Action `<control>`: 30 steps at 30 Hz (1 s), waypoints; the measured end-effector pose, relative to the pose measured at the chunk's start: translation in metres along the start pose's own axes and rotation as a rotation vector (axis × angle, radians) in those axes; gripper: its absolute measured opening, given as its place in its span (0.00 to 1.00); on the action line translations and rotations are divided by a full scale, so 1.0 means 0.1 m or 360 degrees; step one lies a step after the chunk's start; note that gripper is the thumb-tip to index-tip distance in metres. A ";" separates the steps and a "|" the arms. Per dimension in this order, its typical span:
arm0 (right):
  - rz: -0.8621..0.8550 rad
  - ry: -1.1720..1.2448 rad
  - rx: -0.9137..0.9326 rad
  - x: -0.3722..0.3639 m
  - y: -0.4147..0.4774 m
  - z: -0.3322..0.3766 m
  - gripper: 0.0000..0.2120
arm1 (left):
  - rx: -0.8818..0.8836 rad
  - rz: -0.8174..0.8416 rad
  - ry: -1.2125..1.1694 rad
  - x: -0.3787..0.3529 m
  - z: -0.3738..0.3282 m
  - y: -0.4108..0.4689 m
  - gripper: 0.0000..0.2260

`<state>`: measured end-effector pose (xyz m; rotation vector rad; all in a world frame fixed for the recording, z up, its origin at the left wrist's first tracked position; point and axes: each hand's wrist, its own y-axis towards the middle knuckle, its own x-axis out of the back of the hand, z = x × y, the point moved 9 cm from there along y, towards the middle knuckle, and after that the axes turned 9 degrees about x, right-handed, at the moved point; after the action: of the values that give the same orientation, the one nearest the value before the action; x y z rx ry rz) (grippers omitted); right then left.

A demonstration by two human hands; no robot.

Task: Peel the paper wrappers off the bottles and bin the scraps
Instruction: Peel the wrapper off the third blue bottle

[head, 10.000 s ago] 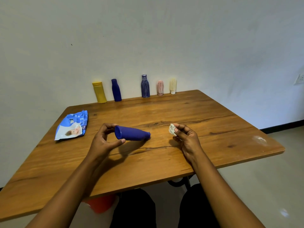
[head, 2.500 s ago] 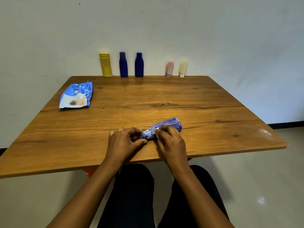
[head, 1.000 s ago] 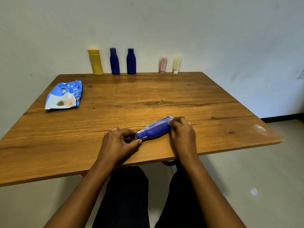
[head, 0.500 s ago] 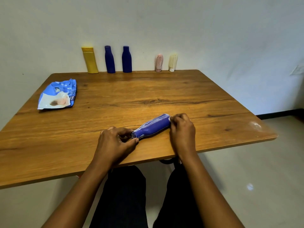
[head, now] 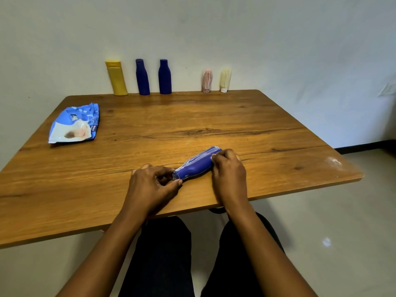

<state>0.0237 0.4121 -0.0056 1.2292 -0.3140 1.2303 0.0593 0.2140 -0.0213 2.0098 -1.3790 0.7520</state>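
Both hands pinch the bottle (head: 198, 164): left hand (head: 151, 185) at its neck, right hand (head: 228, 168) now shifted to its base, seemingly lifting a wrapper edge.

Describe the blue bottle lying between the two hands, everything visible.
The blue bottle lies on its side near the front edge of the wooden table, slanted, narrow neck toward the left hand, which pinches that end. The right hand grips the wide base. Pale streaks, apparently wrapper, run along its glossy body.

Only 1 head view, looking forward and down, table (head: 107, 189) close below.
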 end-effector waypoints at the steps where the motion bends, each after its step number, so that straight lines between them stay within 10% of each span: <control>1: 0.0037 -0.0014 0.0109 -0.03 -0.01 0.16 0.11 | -0.0002 -0.0001 -0.0011 0.00 -0.01 -0.01 0.18; 5: 0.0334 0.0041 0.0694 -0.28 -0.28 0.92 0.13 | -0.0086 -0.0078 -0.0061 0.05 -0.07 -0.04 0.13; 10: 0.0178 -0.0077 0.0226 -0.09 0.03 0.33 0.11 | 0.0022 0.0018 -0.0018 -0.02 0.02 0.00 0.17; 17: 0.0452 0.0014 0.0691 -0.25 -0.24 0.82 0.12 | -0.0029 -0.0028 -0.0108 0.02 -0.01 -0.01 0.12; 22: 0.0122 -0.0086 0.0120 -0.02 0.07 0.18 0.09 | 0.0017 0.0037 -0.0040 0.00 -0.01 0.00 0.16; 30: 0.0448 -0.0027 0.0583 -0.20 -0.13 0.78 0.12 | 0.0011 0.0038 -0.0099 0.00 0.01 0.00 0.13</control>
<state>0.0583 0.3384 0.0021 1.5467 -0.2883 1.5690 0.0595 0.2139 -0.0220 2.0410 -1.4398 0.7112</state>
